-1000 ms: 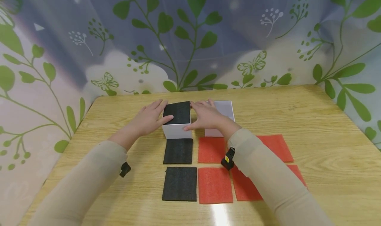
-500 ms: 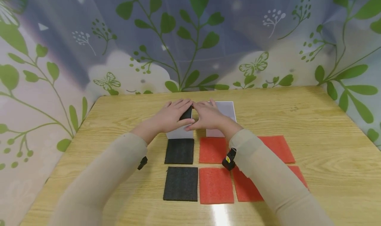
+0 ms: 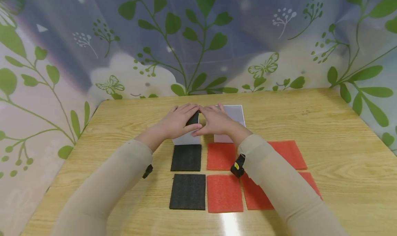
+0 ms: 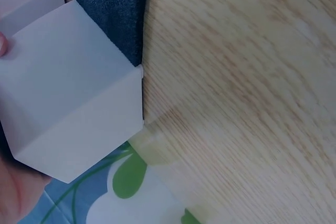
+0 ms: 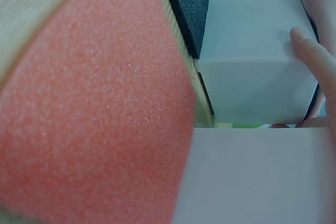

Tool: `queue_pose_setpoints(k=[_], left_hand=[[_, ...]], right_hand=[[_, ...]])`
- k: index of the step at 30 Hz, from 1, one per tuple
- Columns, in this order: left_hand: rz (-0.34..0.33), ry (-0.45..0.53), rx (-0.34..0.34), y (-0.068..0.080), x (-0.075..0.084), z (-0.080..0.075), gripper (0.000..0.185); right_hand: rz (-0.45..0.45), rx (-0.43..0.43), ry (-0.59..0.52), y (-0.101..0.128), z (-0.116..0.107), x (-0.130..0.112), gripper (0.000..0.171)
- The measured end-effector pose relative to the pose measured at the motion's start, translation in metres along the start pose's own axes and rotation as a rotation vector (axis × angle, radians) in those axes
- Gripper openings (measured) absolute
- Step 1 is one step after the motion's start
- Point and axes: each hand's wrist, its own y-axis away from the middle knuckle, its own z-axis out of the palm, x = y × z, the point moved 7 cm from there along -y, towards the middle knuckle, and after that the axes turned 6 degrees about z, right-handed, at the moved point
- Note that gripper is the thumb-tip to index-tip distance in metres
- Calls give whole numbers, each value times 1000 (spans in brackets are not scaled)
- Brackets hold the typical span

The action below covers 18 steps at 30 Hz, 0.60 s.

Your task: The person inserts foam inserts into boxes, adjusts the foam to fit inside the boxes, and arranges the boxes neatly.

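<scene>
A white box (image 3: 186, 138) stands near the far side of the table, a black foam square (image 3: 194, 119) covering its top. My left hand (image 3: 176, 121) lies across this foam with extended fingers, hiding most of it. At the box's right side, my right hand (image 3: 216, 121) holds it, thumb on the front face and fingers reaching toward the back. The right wrist view shows that thumb on the white front (image 5: 241, 24), with fingertips partly hidden beyond the side face. In the left wrist view, only part of the left hand (image 4: 18, 195) shows beside the box.
A second white box (image 3: 236, 114) stands just right, partly behind the right hand. In front lie two black foam squares (image 3: 187, 192) and several red ones (image 3: 224, 193), some under the right forearm. A patterned curtain (image 3: 229, 67) hangs behind the wooden table (image 3: 124, 115).
My left hand has moved right from the left edge of the box onto the black foam on top, where it has stayed for the last half second. My right hand has kept its place.
</scene>
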Motion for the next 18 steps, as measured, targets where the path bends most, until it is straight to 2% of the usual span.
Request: queue_pose_setpoints(k=[5,12,18], left_hand=[[-2,-19,1,1,2,1,76],[-13,-102,7,2,2,4,76],[46,-217,82,8,8,0,70]], right_hand=[[1,2,10,0,-2,0,109],[5,-2,19,1,-2,-1,109],[2,-2,11,0,-1,0,109]])
